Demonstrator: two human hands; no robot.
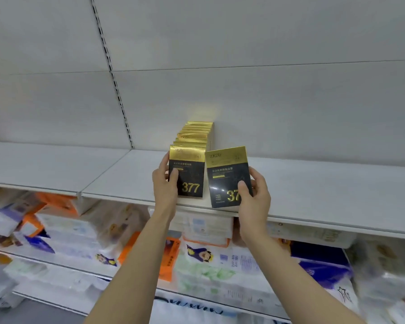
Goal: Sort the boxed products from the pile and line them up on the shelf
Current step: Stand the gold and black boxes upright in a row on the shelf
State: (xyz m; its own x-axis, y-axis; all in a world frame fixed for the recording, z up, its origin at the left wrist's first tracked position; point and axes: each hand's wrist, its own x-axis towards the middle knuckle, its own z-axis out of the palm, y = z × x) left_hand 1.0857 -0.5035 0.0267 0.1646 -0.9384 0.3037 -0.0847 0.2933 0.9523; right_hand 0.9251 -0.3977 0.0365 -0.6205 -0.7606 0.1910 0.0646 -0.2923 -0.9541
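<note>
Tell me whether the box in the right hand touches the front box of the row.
Apart. The head view shows a narrow strip of white shelf between the tilted box in the right hand and the front box of the row.

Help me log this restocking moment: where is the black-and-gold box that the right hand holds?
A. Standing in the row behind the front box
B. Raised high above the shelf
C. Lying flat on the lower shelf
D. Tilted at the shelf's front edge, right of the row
D: the right hand pinches the tilted box at the shelf edge, right of the row whose front box the left hand holds.

A shop: white shelving [313, 183], packaged goods [208, 260] below.
</note>
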